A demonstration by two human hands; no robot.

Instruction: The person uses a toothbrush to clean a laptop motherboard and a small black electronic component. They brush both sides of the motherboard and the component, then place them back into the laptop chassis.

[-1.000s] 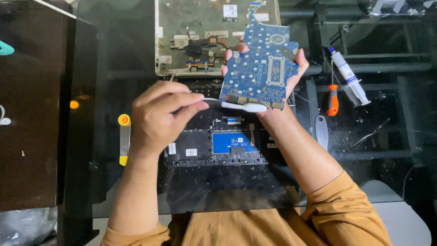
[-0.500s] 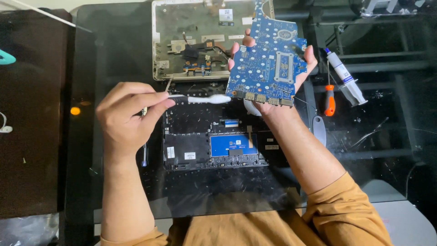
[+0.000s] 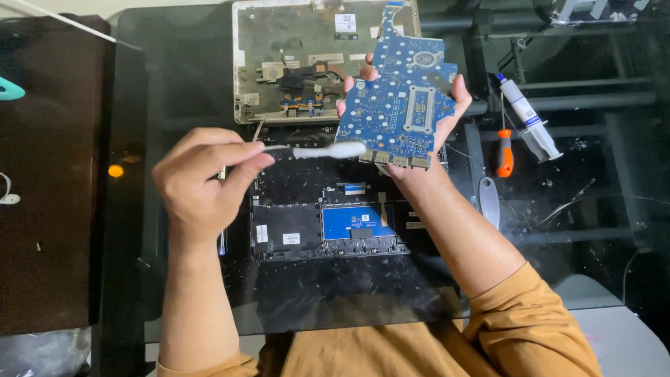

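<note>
My right hand (image 3: 419, 150) holds a blue laptop circuit board (image 3: 401, 98) upright above the desk, fingers wrapped around both side edges. My left hand (image 3: 202, 185) grips a small brush with a white head (image 3: 328, 150); the head points right and reaches the board's lower left edge. Below the hands lies an opened black laptop base (image 3: 321, 223) with a blue panel (image 3: 357, 221) in its middle.
A grey laptop shell (image 3: 307, 63) with exposed parts lies at the top. To the right of the board are a syringe-style tube (image 3: 527, 115), an orange-handled screwdriver (image 3: 504, 153) and a pale pry tool (image 3: 488, 202). All rest on a dark glass desk (image 3: 593, 209).
My left hand has moved left and down with the brush, away from the board's face. The board has shifted slightly up in my right hand.
</note>
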